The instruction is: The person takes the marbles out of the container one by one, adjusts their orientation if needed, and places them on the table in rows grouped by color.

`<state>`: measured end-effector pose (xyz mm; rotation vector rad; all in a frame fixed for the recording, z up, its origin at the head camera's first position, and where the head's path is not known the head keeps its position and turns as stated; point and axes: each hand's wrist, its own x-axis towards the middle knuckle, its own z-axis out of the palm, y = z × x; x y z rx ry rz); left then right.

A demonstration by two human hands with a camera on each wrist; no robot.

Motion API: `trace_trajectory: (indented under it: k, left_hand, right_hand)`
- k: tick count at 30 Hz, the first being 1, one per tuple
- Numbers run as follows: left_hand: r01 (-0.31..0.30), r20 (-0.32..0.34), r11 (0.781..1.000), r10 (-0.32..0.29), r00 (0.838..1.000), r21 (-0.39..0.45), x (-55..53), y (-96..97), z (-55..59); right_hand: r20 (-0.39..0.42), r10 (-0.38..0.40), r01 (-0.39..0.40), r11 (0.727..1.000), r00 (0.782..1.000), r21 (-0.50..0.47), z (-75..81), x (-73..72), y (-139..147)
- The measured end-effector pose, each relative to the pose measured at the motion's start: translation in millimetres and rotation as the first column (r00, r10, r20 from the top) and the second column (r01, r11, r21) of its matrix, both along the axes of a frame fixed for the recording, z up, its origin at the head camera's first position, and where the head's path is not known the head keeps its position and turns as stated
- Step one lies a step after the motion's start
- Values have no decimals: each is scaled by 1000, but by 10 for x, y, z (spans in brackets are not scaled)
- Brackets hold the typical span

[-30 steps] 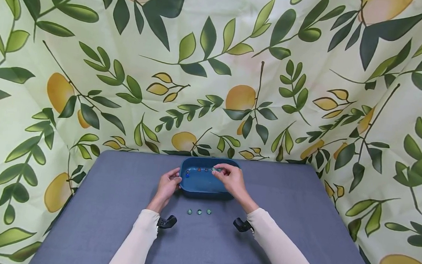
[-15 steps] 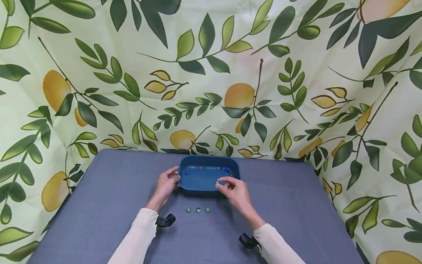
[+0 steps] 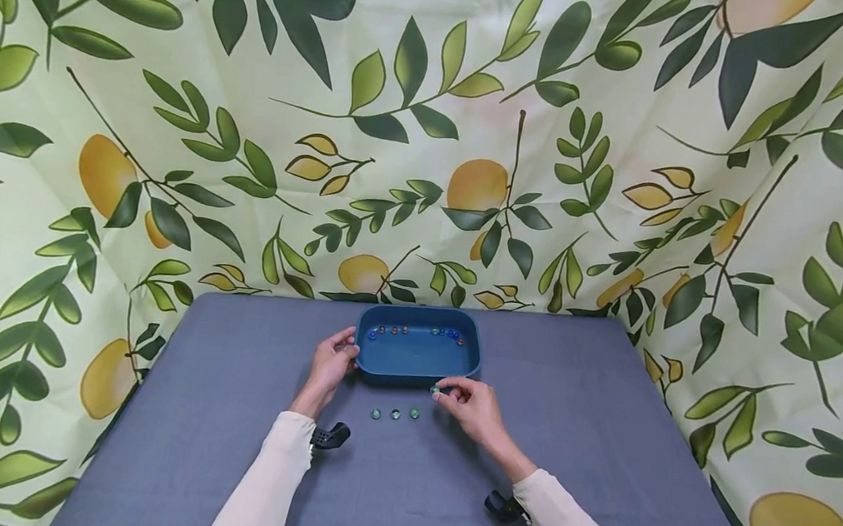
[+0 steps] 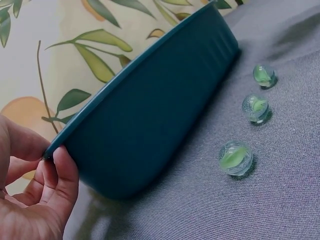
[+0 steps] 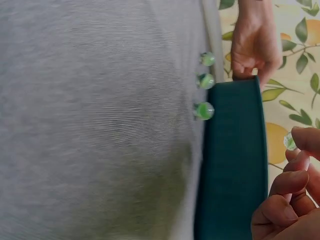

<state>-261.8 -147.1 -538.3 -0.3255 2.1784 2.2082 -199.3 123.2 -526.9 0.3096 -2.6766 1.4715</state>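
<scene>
My left hand (image 3: 330, 365) holds the left end of a dark blue plastic tub (image 3: 413, 364); in the left wrist view its thumb and fingers pinch the rim. Just in front of the tub's right corner, my right hand (image 3: 475, 408) pinches a clear marble with a green swirl (image 5: 289, 141) between thumb and fingertip. On the cloth before the tub, three similar green marbles form a row: the left one (image 4: 236, 158), the middle one (image 4: 256, 108) and the right one (image 4: 263, 75). Inside, several orange and blue marbles (image 3: 394, 329) lie at the back left, several blue, green and orange ones (image 3: 449, 333) at the back right.
A grey-blue cloth (image 3: 247, 448) covers the table. Behind it and at both sides hangs a curtain (image 3: 415, 162) printed with leaves and yellow fruit. A black wrist camera mount (image 3: 331, 436) sticks out from the left wrist, another (image 3: 504, 507) from the right.
My right hand has moved from over the tub's back part toward me, past the front rim, with the green marble still pinched. My left hand has stayed on the tub's rim.
</scene>
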Motion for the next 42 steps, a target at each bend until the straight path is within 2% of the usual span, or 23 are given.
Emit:
trace_trajectory:
  k: [12,16,22,29,42]
  left_hand:
    - [1,6,1000,-1,1000,-3,0,-5,-17]
    - [-2,1,1000,2,1000,-1,-6,-1,-7]
    - [2,4,1000,-2,1000,5,-3,-5,-2]
    - [10,-3,1000,-10,1000,10,-8,-9,-13]
    - [-3,-16,1000,4,1000,27,6,-6,-1]
  right_hand:
    - [1,11,-11,1000,1000,-8,-230,4,15]
    - [33,1,-2,1000,999,7,-277,-10,-2]
    - [100,-1,1,1000,995,6,-299,-9,-38]
    - [91,-2,-2,999,996,38,-327,-14,-48]
    - [122,-2,-14,991,992,136,-361,-41,-66]
